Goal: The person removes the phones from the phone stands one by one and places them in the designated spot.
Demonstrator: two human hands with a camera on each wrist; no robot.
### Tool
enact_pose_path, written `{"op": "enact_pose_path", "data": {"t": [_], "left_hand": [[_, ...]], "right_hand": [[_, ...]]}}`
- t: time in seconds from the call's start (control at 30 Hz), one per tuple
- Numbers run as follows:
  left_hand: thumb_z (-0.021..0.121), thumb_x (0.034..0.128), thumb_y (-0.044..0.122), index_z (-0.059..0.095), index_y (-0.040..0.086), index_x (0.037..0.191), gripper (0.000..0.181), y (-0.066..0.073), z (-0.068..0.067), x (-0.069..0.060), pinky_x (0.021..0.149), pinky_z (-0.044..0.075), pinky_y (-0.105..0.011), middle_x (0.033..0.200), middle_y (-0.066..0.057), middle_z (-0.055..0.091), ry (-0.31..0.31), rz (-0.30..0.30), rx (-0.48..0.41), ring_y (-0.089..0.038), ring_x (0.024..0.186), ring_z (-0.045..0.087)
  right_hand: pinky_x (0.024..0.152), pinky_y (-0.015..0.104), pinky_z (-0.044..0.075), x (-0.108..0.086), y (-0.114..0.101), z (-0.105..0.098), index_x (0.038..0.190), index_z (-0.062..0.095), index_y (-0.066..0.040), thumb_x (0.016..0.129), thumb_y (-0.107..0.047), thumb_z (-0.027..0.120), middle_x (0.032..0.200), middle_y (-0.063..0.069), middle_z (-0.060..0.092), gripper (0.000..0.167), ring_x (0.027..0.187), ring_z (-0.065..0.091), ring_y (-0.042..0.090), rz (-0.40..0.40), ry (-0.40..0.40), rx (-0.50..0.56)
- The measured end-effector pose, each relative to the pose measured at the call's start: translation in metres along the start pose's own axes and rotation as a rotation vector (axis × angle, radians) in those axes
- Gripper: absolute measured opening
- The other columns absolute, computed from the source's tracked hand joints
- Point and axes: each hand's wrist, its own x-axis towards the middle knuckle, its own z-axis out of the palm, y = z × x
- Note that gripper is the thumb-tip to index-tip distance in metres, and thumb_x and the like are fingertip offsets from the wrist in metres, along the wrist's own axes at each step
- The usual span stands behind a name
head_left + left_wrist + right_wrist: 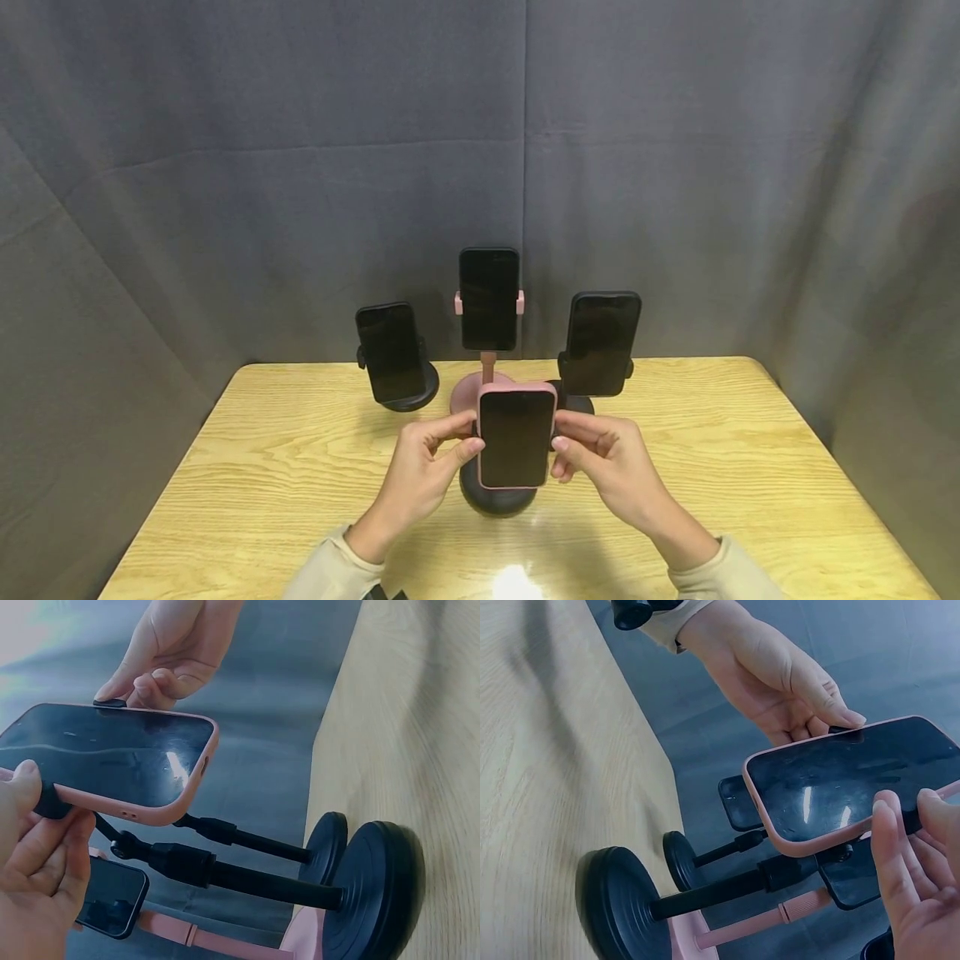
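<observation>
A phone in a pink case (pixel 516 437) sits screen-out in the clamp of a black phone stand (pixel 497 502). On its left side my left hand (pixel 420 471) pinches the black clamp arm (pixel 52 804) between thumb and fingers. My right hand (pixel 621 471) pinches the opposite clamp arm (pixel 911 820) in the same way, thumb toward the front. A thin black pole (pixel 274 890) runs from behind the phone to the round base (pixel 615 900). The back of the phone is hidden from the head view.
Behind stand three more phones in holders: a left one (pixel 392 352), a middle one (pixel 489 298) on a pink stand (pixel 467 393), and a right one (pixel 602 343). They rest on a wooden table (pixel 300 450) with grey curtains (pixel 262 208) around it.
</observation>
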Motion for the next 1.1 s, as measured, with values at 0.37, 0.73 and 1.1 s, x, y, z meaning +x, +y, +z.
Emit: {"op": "enact_pose_path", "data": {"t": [0.37, 0.73, 1.1], "left_hand": [[0.073, 0.0898, 0.002, 0.071, -0.009, 0.116, 0.029, 0.0, 0.0, -0.008, 0.097, 0.053, -0.021, 0.097, -0.018, 0.078, -0.022, -0.055, 0.048, -0.001, 0.093, 0.069], [0.073, 0.0899, 0.004, 0.071, -0.009, 0.116, 0.029, 0.0, 0.0, -0.014, 0.095, 0.054, -0.021, 0.097, -0.019, 0.077, -0.036, -0.043, 0.025, -0.005, 0.093, 0.07], [0.074, 0.0878, 0.0, 0.072, -0.007, 0.114, 0.028, 0.0, -0.001, -0.02, 0.092, 0.056, -0.022, 0.096, -0.019, 0.077, -0.033, -0.032, -0.011, 0.0, 0.091, 0.068]], "right_hand": [[0.061, 0.028, 0.062, -0.007, 0.002, 0.001, 0.121, 0.058, 0.023, 0.094, 0.008, 0.062, 0.094, -0.01, 0.076, 0.031, 0.067, 0.07, 0.005, 0.015, -0.019, 0.014], [0.059, 0.029, 0.062, -0.011, 0.005, 0.003, 0.118, 0.06, 0.022, 0.094, 0.009, 0.062, 0.102, -0.011, 0.076, 0.028, 0.068, 0.07, 0.005, -0.018, -0.037, 0.042], [0.059, 0.03, 0.061, -0.016, 0.008, 0.004, 0.117, 0.061, 0.021, 0.093, 0.01, 0.062, 0.106, -0.01, 0.077, 0.026, 0.067, 0.069, 0.004, -0.042, -0.042, 0.051]]}}
